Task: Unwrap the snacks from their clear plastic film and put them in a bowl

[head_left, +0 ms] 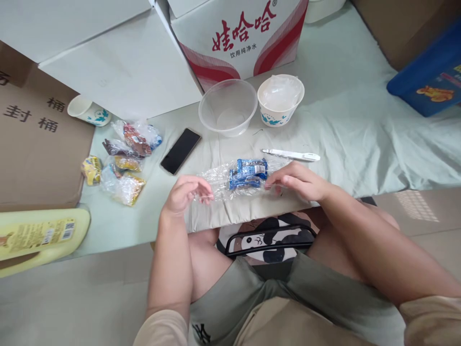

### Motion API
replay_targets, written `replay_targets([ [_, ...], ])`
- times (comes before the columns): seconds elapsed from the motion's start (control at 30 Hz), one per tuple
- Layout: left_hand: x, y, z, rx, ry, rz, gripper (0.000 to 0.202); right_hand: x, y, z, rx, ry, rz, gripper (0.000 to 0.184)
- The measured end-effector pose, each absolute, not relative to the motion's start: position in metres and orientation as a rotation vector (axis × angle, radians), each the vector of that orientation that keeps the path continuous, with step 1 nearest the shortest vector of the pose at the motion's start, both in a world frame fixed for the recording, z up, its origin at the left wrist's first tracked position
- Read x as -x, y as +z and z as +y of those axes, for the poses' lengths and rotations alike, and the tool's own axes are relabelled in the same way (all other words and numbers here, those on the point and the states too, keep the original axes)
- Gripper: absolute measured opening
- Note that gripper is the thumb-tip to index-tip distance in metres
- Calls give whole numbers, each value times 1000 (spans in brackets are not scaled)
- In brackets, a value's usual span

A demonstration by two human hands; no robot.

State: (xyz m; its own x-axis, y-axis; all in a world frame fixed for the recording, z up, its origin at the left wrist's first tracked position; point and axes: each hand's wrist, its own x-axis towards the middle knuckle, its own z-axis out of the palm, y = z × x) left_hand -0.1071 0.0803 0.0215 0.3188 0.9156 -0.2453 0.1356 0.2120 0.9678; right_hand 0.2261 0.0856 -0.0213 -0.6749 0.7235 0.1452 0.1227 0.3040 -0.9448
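Observation:
Two small blue wrapped packets (252, 168) lie close together on a sheet of clear plastic film (219, 175) near the table's front edge. At the film's left end, my left hand (187, 193) has its fingers curled round the plastic. My right hand (300, 181) is beside the packets, its thumb and fingers closed on the film's right side; the exact fingertip contact is partly hidden. Just beyond that hand lies a white utility knife (291, 154), and a black phone (180, 151) rests to the left of the film.
Behind the film stand a clear plastic bowl (228, 108) and a paper bowl (280, 103) with crumpled plastic inside. Several plastic-wrapped packets (126, 161) are heaped at left, near a tipped paper cup (89, 110). Boxes (241, 38) line the back; a yellow jug (43, 235) and blue container (428, 72) flank the table.

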Motion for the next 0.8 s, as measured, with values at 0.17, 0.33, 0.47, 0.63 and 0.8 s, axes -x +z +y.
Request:
replay_targets([
  [0.17, 114, 13, 84, -1235, 996, 1368, 23, -218, -17, 87, 1108, 1305, -2087, 49],
  [0.33, 113, 1, 93, -1565, 1141, 1618, 35, -214, -16, 89, 1216, 1106, -2107, 27],
  [0.47, 106, 0, 93, -1907, 643, 1438, 57, -219, -17, 90, 1086, 1143, -2148, 26],
  [0.63, 87, -9, 92, -1623, 747, 1569, 39, -216, -17, 87, 982, 1436, -2128, 29],
  [0.8, 75, -9, 94, -1155, 765, 1593, 60, -198, -26, 82, 1225, 770, -2128, 23],
])
